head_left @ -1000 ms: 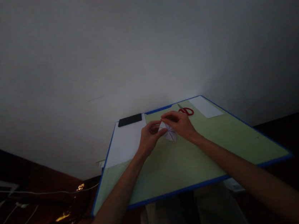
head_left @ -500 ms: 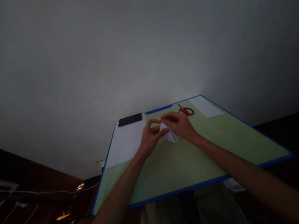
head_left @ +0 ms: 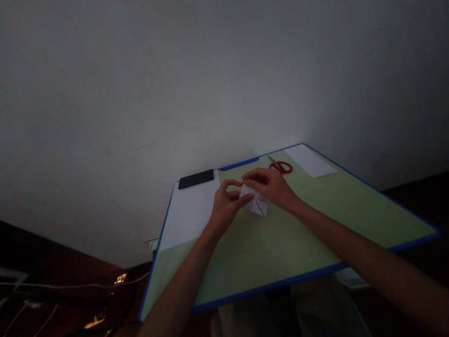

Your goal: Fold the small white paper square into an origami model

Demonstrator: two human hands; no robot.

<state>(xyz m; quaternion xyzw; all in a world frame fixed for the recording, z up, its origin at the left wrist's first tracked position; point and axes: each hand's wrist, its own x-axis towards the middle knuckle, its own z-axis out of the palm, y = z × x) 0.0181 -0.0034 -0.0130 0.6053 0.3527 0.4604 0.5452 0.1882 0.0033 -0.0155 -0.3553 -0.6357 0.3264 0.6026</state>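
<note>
1. My left hand (head_left: 227,203) is clamped on a small, white, many-creased piece of folded paper (head_left: 259,208): the thumb lies across its near face, and the index finger arches towards its far tip.
2. My right hand (head_left: 271,186) is bunched to a fine pinch at that far tip, its fingertips close against the left index finger. I take it as gripping the paper too, though the fingers hide the exact contact.
3. The folded paper sits between both hands, its free point towards me, over a pale green bench (head_left: 254,257) with blue edging. From here I cannot tell whether that point touches the surface.
4. For this fine fingertip work, I judge the left thumb best as a steady anchor, pressing flat so the layers do not slip; the right fingertips should use light, short pressure. Squeezing hard could crumple the narrow tip, and pulling the hands apart could tear a crease.
5. Just beyond the folded paper, to its right, lie red-handled metal scissors (head_left: 281,165); farther right is a white rectangular paper strip (head_left: 310,160).
6. Left of the folded paper is a large white sheet (head_left: 189,210), with a flat black rectangular object (head_left: 195,179) at its far end.
</note>
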